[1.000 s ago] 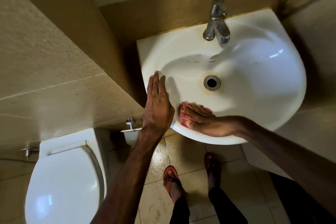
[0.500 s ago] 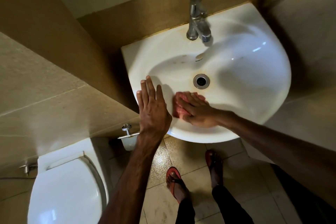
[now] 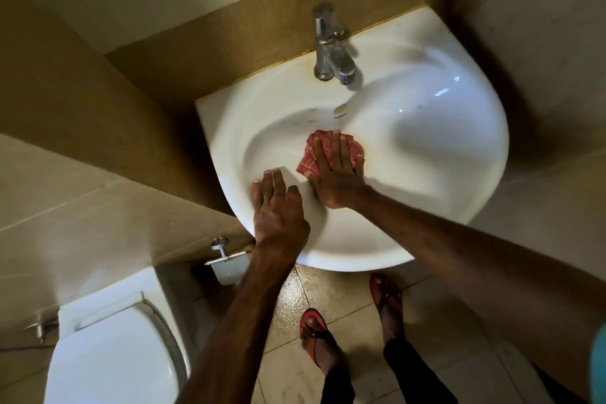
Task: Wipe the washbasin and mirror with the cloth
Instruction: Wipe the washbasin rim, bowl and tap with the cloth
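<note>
Standing in red flip-flop sandals on glossy beige floor tiles, beside a white toilet with closed lid. Bracing with the left hand, fingers flat and close together, holding nothing, palm resting on the near-left rim of the white ceramic washbasin. Pressing the right hand flat, fingers spread over the crumpled red patterned cloth, pinning it against the bowl floor at about the centre; drain hidden beneath, apparently. Doing this step well probably means keeping the whole palm weighted on the cloth, sweeping in overlapping arcs up the bowl walls, and working outward toward the brownish marks on the far-left slope. Farther back, needing attention next: the grimy base of the chrome single-lever tap and the stained seam at the tan tiled wall. No mirror in view, so untouched as far as can be judged.
</note>
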The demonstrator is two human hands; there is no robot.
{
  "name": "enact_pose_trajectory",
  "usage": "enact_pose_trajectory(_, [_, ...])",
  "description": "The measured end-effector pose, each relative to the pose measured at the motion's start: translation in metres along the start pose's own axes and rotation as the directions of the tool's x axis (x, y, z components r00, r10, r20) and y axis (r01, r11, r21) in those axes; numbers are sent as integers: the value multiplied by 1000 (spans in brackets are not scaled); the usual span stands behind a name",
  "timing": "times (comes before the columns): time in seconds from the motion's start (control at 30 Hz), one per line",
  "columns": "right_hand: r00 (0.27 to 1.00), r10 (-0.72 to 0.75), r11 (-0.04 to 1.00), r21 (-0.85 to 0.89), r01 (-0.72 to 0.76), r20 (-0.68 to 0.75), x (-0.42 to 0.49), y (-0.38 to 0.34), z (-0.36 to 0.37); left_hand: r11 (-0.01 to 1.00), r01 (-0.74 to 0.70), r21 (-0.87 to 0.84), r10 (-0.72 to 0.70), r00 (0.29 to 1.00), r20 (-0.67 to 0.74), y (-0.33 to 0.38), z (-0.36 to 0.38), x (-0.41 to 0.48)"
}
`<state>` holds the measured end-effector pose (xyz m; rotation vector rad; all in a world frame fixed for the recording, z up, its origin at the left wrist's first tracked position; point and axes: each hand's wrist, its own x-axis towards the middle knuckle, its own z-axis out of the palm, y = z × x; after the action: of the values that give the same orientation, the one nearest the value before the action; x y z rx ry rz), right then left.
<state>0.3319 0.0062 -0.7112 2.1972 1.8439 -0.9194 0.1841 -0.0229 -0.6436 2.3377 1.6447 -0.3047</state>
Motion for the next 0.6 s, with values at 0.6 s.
enact_pose_trajectory(0.6, [987,-89,970,-238,55,-135,-6,54,-3,998,-49,-29,51,997,59,32,8,16])
